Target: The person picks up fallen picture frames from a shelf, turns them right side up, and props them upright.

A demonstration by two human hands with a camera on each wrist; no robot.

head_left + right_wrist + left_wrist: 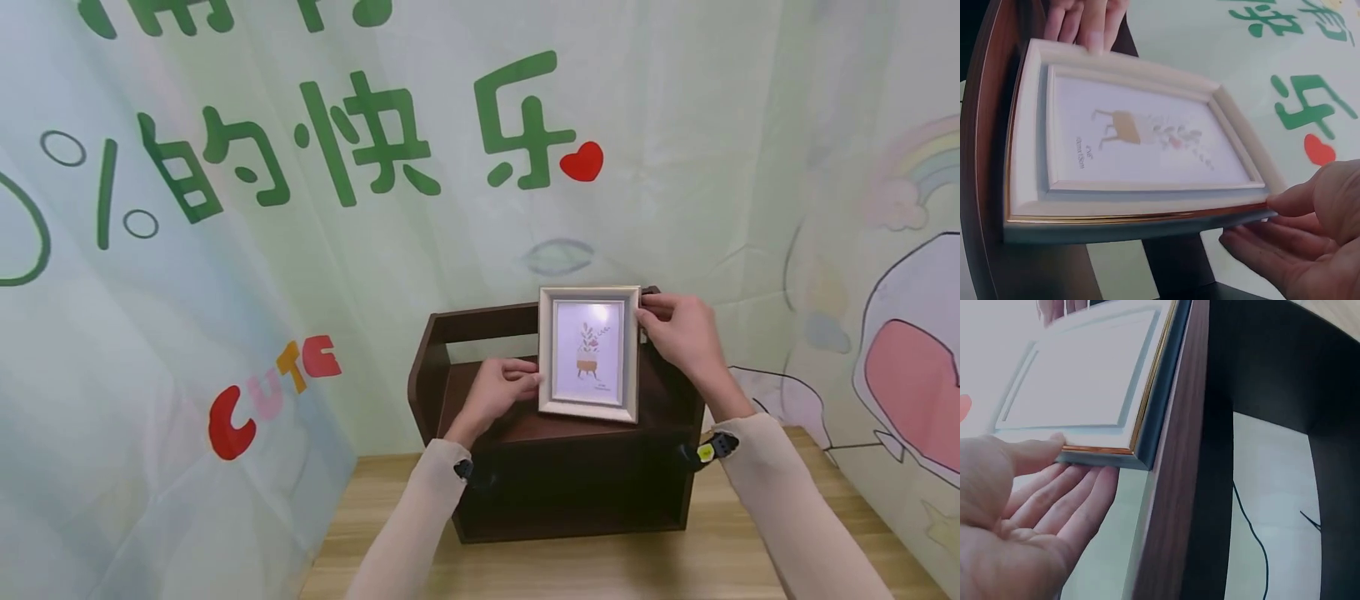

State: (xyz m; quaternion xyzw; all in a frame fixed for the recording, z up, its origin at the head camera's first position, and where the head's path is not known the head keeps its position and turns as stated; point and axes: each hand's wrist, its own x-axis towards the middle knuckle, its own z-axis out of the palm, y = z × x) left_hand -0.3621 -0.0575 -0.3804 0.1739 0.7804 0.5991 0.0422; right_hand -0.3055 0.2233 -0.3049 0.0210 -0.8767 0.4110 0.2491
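Note:
A picture frame [588, 354] with a pale, gold-edged border stands on the top board of a dark brown wooden shelf [570, 432], leaning slightly back. Behind its glass is a print of a plant in a pot on legs. My left hand [498, 390] holds the lower left side, and in the left wrist view its thumb [1038, 453] lies on the front edge with the fingers along the side. Higher up, my right hand [684, 329] pinches the right side near the upper corner. The right wrist view shows that thumb [1294, 199] at the corner, fingers behind.
The shelf has raised side panels and a back rail, with an open compartment below. It stands on a light wooden table [375, 500]. Behind hangs a pale green printed curtain [660, 208]. A thin dark cable [1257, 540] shows beyond the shelf in the left wrist view.

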